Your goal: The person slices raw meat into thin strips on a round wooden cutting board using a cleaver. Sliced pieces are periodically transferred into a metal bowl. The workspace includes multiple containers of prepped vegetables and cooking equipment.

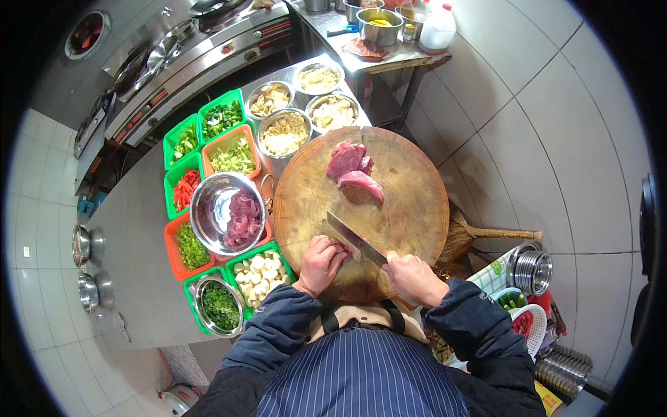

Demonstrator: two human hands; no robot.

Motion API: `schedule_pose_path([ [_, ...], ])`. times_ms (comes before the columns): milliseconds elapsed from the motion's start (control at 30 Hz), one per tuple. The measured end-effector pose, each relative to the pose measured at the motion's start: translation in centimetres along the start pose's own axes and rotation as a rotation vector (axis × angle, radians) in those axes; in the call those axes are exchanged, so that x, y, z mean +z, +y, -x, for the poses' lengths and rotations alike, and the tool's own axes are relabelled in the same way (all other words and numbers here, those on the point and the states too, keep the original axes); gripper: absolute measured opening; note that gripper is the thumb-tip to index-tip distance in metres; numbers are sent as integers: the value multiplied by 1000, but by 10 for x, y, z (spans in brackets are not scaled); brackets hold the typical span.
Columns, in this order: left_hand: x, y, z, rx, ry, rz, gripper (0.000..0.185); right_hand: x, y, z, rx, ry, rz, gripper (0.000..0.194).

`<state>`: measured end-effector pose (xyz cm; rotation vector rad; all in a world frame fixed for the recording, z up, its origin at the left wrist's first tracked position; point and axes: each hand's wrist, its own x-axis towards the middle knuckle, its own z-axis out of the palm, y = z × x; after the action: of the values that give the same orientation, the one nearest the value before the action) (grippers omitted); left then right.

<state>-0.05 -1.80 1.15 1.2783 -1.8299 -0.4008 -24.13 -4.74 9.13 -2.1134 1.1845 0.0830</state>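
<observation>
On a round wooden chopping block, my left hand presses a small piece of raw meat with bent fingers. My right hand grips the handle of a cleaver, whose blade slants up and left beside that meat. Whether the edge touches the meat cannot be made out. Several larger chunks of raw meat lie towards the far side of the block. To the left, a steel bowl holds thin slices of raw meat.
Left of the block stand green and orange baskets of cut vegetables, among them red pepper and white pieces. Steel bowls of chopped ingredients sit beyond. A straw brush rests against the block's right side, near stacked steel rings.
</observation>
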Motion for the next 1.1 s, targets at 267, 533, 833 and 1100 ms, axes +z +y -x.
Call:
schedule_pose_path([
  [267, 4, -4, 4, -33, 10, 34, 11, 35, -37, -49, -68, 201, -6, 13],
  [533, -7, 7, 6, -32, -15, -79, 14, 16, 4, -17, -38, 3, -84, 14],
  [833, 0, -4, 10, -24, -24, 33, 14, 7, -20, -4, -37, 28, 46, 16],
  [1100, -3, -1, 12, -22, -40, 24, 12, 38, -31, -49, -42, 137, 52, 14],
])
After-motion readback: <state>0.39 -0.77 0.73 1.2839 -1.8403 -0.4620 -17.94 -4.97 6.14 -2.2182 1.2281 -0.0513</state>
